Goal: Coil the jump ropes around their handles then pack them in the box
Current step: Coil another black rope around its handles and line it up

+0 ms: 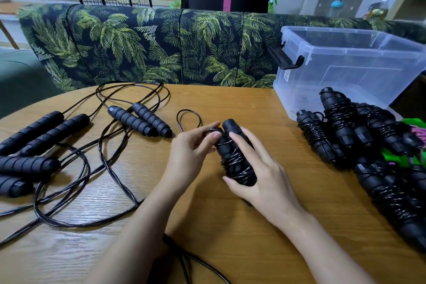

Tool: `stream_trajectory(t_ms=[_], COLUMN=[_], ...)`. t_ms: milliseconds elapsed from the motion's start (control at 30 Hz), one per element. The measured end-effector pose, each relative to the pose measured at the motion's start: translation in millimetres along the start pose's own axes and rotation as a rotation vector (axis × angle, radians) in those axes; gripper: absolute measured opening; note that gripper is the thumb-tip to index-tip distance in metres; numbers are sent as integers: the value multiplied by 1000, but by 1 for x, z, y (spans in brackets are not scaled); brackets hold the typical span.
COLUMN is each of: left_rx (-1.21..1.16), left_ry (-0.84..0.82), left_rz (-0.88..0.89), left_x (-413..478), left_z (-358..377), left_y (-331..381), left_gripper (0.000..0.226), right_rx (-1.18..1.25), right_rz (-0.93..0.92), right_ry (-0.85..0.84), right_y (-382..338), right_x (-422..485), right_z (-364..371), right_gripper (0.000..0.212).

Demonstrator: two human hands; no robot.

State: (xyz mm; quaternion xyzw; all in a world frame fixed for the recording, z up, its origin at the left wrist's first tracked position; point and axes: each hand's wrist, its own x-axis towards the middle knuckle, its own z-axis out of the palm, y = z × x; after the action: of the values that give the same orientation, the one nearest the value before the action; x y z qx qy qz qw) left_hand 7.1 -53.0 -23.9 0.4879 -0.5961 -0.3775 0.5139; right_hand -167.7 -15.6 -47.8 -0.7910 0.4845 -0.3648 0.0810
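Centre of the tabletop (230, 233): one jump rope (235, 163) mid-wrap. Its two black ribbed foam handles are held side by side, with thin glossy black cord wound in several uneven turns around the middle and lower part.

The right hand (260, 170) grips the pair from the right, fingers curled over the wraps. The left hand (191, 152) pinches the cord at the handles' upper end. A short free loop (189, 110) of cord lies on the wood just behind it.

Right side: a pile of wound bundles (338, 122), the same black, heaped just beside the clear plastic box (334, 76), which has a black latch.

Left side: unwound ropes (140, 120), handles lying in pairs, cords sprawled in loose overlapping loops.
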Motion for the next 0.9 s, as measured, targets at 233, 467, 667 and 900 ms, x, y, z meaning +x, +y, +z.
stream_trajectory(t_ms=[233, 467, 667, 900], left_rx=[-374, -543, -561, -502], left_ry=[-84, -161, -252, -234], left_rz=[-233, -345, -355, -374], left_x=[-1, 4, 4, 2], left_z=[-5, -13, -20, -21], left_y=[8, 11, 16, 22], left_gripper=[23, 33, 24, 28], right_rx=[-242, -416, -367, -308], right_rz=[-23, -43, -10, -20], right_ry=[86, 132, 133, 129], right_y=[-5, -11, -11, -12], right_x=[0, 0, 1, 0], right_z=[-3, 0, -3, -2], right_gripper=[89, 96, 94, 94])
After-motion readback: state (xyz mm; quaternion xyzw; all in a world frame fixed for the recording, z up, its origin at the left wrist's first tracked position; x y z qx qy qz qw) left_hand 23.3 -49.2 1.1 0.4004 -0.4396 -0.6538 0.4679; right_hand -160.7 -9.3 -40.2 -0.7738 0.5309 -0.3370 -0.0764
